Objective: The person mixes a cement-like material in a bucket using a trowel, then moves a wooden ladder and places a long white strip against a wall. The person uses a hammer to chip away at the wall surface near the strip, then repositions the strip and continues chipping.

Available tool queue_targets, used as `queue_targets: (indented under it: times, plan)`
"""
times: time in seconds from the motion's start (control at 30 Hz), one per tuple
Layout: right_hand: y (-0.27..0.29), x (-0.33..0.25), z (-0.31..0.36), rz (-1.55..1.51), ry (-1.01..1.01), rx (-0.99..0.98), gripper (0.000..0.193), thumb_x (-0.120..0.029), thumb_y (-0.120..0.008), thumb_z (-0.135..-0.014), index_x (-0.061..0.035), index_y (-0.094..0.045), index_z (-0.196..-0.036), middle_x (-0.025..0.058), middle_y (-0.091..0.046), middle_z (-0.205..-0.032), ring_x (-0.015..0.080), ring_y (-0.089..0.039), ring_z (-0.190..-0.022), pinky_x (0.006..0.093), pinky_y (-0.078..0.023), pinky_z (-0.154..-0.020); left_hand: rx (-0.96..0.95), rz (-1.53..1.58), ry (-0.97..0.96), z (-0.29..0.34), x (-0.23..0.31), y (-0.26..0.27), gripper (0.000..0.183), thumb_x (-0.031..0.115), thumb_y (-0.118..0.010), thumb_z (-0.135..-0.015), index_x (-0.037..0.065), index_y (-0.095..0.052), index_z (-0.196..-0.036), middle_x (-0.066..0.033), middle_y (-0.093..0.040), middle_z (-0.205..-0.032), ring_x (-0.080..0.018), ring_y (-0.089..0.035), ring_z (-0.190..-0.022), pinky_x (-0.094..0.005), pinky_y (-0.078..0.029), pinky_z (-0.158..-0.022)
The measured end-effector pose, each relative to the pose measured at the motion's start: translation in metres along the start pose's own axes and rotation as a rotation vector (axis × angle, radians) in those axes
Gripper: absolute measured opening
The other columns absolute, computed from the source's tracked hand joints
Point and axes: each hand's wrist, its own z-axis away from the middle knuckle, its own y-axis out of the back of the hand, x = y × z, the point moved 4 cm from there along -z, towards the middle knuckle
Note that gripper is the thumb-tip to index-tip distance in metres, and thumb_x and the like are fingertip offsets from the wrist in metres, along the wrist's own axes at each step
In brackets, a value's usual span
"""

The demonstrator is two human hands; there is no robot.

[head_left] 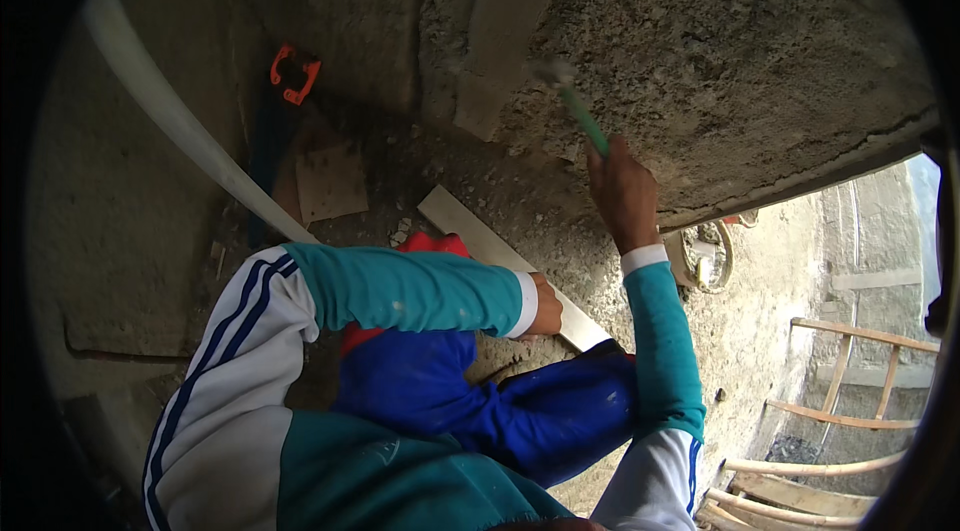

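Head view: a green-handled tool [586,121] is held up by the right hand [625,196], whose fingers are clamped on the handle; the tool's blurred head is seen in front of the rough wall [740,51]. The left hand [546,309] is placed at a pale strip [488,235]; its fingers are hidden, and whether the strip is gripped cannot be told. At left, an orange handle [311,81] is shown beyond a pale pipe [180,106]; at right, a wooden ladder [868,334] is included.
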Motion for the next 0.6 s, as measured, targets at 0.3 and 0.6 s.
queue_targets:
  times: [0.3, 0.6]
  plan:
    - [0.003, -0.009, 0.005, 0.015, 0.103, 0.026, 0.029, -0.033, -0.065, -0.100, -0.0079, -0.051, -0.101, 0.0190, -0.070, -0.080, 0.0421, -0.069, -0.065, 0.0533, -0.053, -0.055, -0.080, 0.020, 0.022, -0.004, 0.002, -0.002, 0.021, 0.030, -0.067, -0.096, 0.012, -0.068, -0.105, -0.0113, -0.072, -0.106, -0.0348, -0.068, -0.111, -0.0497, -0.048, -0.099]
    - [0.007, -0.003, 0.013, -0.005, 0.140, 0.083, 0.026, -0.032, -0.064, -0.101, -0.0089, -0.052, -0.102, 0.0184, -0.069, -0.076, 0.0410, -0.069, -0.065, 0.0524, -0.052, -0.055, -0.124, 0.088, -0.001, -0.002, 0.006, -0.001, 0.022, 0.031, -0.066, -0.096, 0.011, -0.069, -0.106, -0.0125, -0.072, -0.109, -0.0357, -0.068, -0.112, -0.0517, -0.048, -0.098]
